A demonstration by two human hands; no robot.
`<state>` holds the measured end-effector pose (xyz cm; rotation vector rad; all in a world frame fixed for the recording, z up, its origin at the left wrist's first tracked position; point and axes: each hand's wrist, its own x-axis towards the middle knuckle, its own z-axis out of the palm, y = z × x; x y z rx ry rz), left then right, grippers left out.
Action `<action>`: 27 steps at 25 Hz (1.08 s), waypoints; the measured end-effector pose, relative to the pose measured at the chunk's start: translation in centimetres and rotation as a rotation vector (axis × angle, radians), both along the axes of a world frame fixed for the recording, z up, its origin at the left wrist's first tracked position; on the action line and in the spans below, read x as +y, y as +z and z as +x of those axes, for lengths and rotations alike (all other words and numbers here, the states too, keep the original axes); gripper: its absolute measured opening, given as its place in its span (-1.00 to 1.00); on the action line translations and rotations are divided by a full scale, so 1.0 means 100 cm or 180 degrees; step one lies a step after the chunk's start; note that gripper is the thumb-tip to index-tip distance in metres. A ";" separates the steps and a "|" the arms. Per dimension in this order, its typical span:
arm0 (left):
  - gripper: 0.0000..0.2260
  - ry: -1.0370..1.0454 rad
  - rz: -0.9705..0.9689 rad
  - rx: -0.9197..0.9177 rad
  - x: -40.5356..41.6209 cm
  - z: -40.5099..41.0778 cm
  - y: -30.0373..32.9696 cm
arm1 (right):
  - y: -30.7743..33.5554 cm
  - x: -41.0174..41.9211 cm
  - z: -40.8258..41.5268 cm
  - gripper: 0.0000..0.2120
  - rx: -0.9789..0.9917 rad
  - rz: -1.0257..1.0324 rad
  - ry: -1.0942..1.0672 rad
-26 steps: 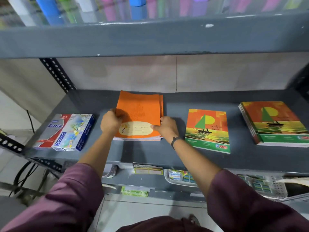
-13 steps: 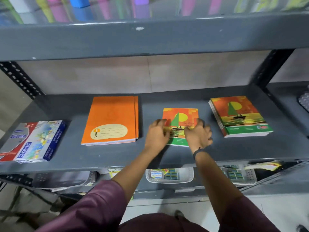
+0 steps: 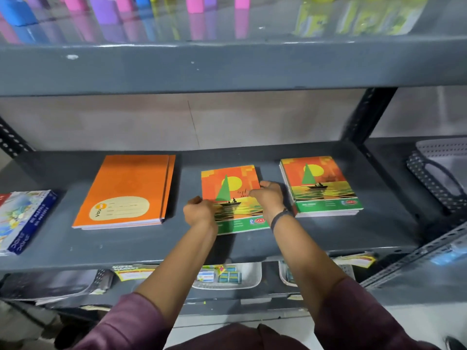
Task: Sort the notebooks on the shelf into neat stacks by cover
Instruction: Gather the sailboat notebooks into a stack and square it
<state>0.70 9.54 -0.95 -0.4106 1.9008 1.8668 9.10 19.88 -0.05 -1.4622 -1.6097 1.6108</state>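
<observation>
Head view: both hands grip a sailboat-cover notebook (image 3: 231,190) at mid-shelf, the left hand (image 3: 199,210) closed on its left edge, the right hand (image 3: 267,197) on its right edge, a "GOLD" logo, partly covered, on its green band. A bare strip of shelf (image 3: 328,236) separates it from the orange "YOUVA" stack (image 3: 126,190) and the matching sailboat stack (image 3: 319,185).

Place: a stationery shop, or its stockroom.
Shelving: a grey slotted-angle metal rack (image 3: 364,117) with flat painted shelves (image 3: 316,238).
Stock: several identical sailboat-cover notebooks (image 3: 321,185) and orange notebooks (image 3: 126,190) lie in stacks, with boxed oil pastels (image 3: 22,218) at the left.
Upper shelf: rows of bright pink, purple and blue items (image 3: 106,8), blurred.
Lower shelf: white baskets (image 3: 252,276) holding small packets.
</observation>
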 end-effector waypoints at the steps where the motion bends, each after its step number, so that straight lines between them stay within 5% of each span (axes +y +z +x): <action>1: -0.73 0.0022 0.0101 0.0085 0.006 0.006 0.009 | 0.006 0.006 0.003 -0.80 0.0014 0.0140 0.0014; 6: -0.78 -0.0396 0.0493 0.0655 0.059 0.051 0.048 | 0.053 0.054 0.046 -0.77 -0.0072 0.0886 -0.0297; 11: -0.73 -0.1185 0.0132 0.0924 0.106 0.106 0.043 | 0.053 0.113 0.108 -0.77 -0.0268 0.0750 -0.0467; 18: -0.59 -0.2545 -0.0401 0.1468 0.111 0.119 0.023 | 0.024 0.144 0.147 -0.73 -0.0764 0.0841 0.0105; 21: -0.33 -0.3578 -0.0727 0.1478 0.100 0.104 0.017 | 0.041 0.132 0.169 -0.52 -0.1274 0.0895 0.0680; 23: -0.14 -0.4023 -0.1041 0.1595 0.100 0.099 0.012 | 0.050 0.124 0.183 -0.71 -0.1502 0.0628 0.1277; 27: -0.32 -0.4081 -0.1222 0.1750 0.112 0.103 0.015 | 0.045 0.122 0.189 -0.56 -0.1541 0.0747 0.1839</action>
